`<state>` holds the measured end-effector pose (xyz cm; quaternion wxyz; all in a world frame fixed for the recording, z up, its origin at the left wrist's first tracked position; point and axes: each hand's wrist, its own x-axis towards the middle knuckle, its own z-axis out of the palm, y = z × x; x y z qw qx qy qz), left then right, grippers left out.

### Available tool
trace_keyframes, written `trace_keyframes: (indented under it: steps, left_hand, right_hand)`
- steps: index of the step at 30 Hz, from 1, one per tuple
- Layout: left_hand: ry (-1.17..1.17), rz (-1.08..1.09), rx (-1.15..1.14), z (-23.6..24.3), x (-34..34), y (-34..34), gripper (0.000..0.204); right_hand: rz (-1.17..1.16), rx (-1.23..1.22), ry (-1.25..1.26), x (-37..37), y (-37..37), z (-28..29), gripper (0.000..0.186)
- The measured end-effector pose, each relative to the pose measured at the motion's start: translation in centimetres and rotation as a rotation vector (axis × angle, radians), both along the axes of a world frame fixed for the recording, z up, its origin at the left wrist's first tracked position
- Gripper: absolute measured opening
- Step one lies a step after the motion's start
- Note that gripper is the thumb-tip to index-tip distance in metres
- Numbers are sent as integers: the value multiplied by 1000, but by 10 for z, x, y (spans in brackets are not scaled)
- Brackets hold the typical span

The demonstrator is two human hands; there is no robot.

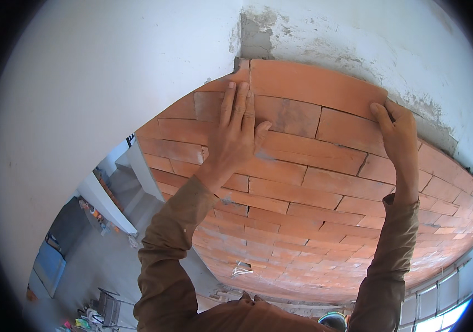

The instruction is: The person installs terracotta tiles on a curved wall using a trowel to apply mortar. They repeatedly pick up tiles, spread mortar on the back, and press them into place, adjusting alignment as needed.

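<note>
The long orange tile [314,80] sits at the top edge of a curved tiled surface [280,193], its upper side next to the patchy plaster wall [352,39] and its left end by a narrow dark joint near the corner. It looks like fired clay: stiff, fairly heavy for its thinness, dry rather than slippery, and likely to chip at corners if knocked. The ends and long edges seem the best places to take hold, with a flat palm spreading any push across the face.

The right hand [401,130] is closed on the tile's right end, thumb at the lower corner, the other fingers curled and partly hidden. The left hand [231,133] lies flat and unclenched, its fingers close together and thumb spread, fingertips resting on the tiling just left of the long tile's end. Both arms reach up in brown sleeves [161,265], the left one bent more. Beyond the smooth white wall [81,72], a grey floor [89,271] and a blue panel [51,265] show at lower left.
</note>
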<state>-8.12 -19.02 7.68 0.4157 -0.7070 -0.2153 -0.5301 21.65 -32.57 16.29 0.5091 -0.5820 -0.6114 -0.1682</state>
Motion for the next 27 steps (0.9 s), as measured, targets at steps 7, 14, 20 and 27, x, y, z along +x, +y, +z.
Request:
trace_keyframes:
  steps: [7, 14, 20, 27]
  left_hand:
    - [58, 78, 30, 3, -2, 0, 58]
    - [56, 21, -33, 2, -2, -1, 65]
    - [-37, -104, -153, -31, 1, -28, 56]
    - [-144, -673, -508, -205, 12, -82, 19]
  right_hand:
    - [27, 48, -6, 3, 2, 0, 41]
    - [24, 39, -76, 7, 2, 1, 43]
    - [-26, 119, -50, 7, -5, -6, 37]
    - [1, 572, -85, -15, -58, -145, 34]
